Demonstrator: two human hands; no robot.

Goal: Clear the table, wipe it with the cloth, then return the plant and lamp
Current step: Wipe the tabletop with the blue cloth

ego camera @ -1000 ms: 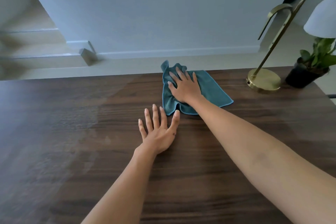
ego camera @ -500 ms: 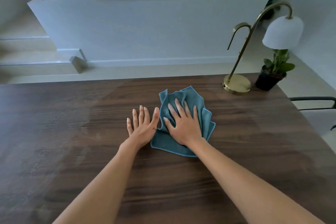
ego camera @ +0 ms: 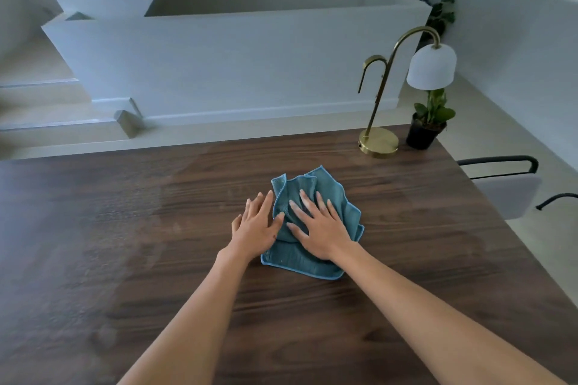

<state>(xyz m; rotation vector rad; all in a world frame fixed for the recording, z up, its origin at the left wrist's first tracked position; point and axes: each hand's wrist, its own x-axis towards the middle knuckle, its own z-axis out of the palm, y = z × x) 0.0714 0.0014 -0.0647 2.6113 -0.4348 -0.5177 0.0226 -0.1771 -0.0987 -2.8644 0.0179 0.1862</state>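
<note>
A crumpled teal cloth (ego camera: 295, 262) lies on the dark wooden table (ego camera: 125, 228), a little right of the middle. My right hand (ego camera: 319, 228) presses flat on top of the cloth with its fingers spread. My left hand (ego camera: 255, 225) lies flat on the wood right beside it, thumb touching the cloth's left edge. The brass lamp (ego camera: 378, 141) with a white shade stands at the table's far right corner. The small potted plant (ego camera: 428, 122) in a black pot stands just right of the lamp's base.
A chair with black armrests (ego camera: 506, 187) stands off the table's right edge. Beyond the far edge are a pale floor, a white half wall (ego camera: 234, 66) and steps at the left. A faint wiped streak shows on the wood at the left.
My right hand has dragged the cloth from the far edge toward me, and the cloth has bunched up. My left hand now touches its edge.
</note>
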